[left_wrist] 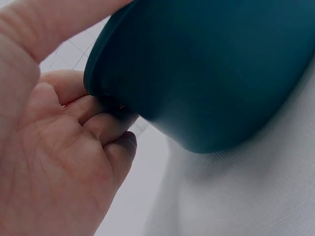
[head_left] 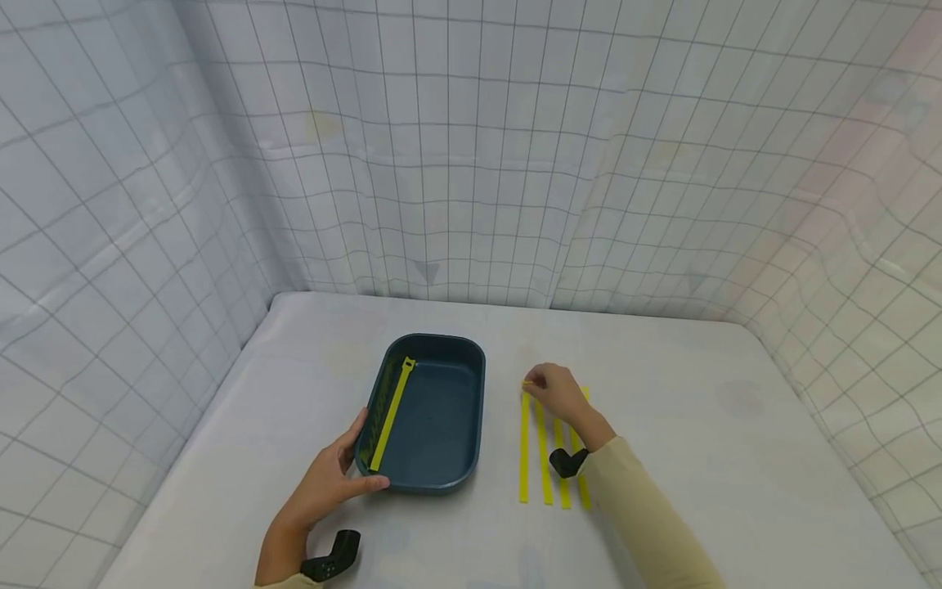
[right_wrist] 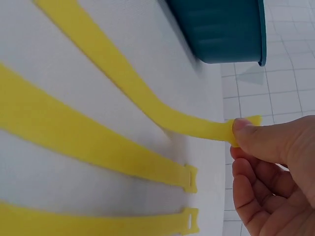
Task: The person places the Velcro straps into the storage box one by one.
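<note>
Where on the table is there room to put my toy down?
Bare table lies right of the yellow straps, behind the blue tray toward the back wall, and left of the tray. It is crowded between tray and straps, where the right hand pinches one strap and the left hand holds the tray.

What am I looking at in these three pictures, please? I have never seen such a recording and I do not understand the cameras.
A person works at a white table with bare hands; no machine is there. The wide picture comes from a camera on the head. The other two come from cameras on each wrist, very near the hands. The left hand grips the corner of a dark blue tray, in which one yellow strap lies. The right hand pinches the end of the leftmost strap of four lying side by side on the table right of the tray; that end is lifted a little.
</note>
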### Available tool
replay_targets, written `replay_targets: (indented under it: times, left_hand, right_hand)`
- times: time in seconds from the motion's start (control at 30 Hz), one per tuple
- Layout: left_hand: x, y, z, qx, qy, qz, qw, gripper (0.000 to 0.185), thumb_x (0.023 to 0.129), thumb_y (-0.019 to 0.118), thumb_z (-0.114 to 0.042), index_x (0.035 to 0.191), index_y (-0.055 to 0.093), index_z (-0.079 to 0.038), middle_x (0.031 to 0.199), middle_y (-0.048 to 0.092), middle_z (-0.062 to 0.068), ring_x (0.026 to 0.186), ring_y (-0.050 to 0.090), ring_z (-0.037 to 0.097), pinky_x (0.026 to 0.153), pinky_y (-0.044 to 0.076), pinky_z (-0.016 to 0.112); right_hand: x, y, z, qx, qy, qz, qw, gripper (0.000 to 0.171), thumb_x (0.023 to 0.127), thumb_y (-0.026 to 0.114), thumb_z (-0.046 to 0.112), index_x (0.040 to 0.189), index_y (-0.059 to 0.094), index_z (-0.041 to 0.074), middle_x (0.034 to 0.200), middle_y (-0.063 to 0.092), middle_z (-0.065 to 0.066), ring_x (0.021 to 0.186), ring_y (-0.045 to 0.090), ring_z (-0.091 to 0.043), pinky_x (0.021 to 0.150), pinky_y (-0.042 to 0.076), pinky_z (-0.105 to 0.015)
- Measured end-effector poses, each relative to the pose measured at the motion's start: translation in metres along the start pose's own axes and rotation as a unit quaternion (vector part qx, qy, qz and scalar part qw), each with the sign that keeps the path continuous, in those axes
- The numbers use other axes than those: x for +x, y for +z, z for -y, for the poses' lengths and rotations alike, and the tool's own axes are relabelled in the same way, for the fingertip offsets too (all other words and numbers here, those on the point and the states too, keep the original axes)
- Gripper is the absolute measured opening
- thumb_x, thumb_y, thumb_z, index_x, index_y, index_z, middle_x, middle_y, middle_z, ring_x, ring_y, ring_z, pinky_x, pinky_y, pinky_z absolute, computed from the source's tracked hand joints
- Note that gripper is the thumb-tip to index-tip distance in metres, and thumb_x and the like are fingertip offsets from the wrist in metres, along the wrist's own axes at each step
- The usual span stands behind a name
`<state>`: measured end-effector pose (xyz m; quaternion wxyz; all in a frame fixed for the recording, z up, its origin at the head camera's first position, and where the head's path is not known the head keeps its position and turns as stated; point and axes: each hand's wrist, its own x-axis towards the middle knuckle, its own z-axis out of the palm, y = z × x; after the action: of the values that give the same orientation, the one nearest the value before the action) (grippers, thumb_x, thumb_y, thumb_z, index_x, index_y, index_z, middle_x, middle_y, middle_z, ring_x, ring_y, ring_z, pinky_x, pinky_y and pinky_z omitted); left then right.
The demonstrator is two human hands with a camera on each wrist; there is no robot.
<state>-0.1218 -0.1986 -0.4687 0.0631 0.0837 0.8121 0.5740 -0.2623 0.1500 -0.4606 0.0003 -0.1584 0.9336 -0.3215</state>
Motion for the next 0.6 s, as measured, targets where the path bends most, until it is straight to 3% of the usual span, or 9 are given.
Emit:
replay_targets:
  times: [0.23, 0.6]
  left_hand:
    - [0.002, 0.000, 0.001, 0.005, -0.008, 0.002, 1.0000, 0.101, 0.074, 0.078, -0.019, 0.148, 0.010, -0.007, 0.151, 0.007, 0.012, 0.136, 0.010, 0.032, 0.105, 0.020, 0.047]
    - [0.001, 0.001, 0.001, -0.010, -0.015, -0.005, 0.9998, 0.101, 0.073, 0.079, -0.017, 0.148, 0.011, -0.007, 0.151, 0.008, 0.011, 0.136, 0.012, 0.030, 0.105, 0.021, 0.044]
  right_hand:
    - [-0.008, -0.007, 0.005, 0.008, -0.038, -0.013, 0.999, 0.008, 0.084, 0.068, 0.011, 0.088, 0.067, 0.004, 0.085, 0.062, -0.003, 0.077, 0.057, -0.017, 0.071, 0.050, -0.033]
    - [-0.020, -0.020, 0.009, 0.025, -0.047, -0.018, 0.998, 0.008, 0.085, 0.066, 0.013, 0.090, 0.067, 0.006, 0.088, 0.063, -0.001, 0.082, 0.059, -0.017, 0.074, 0.050, -0.035]
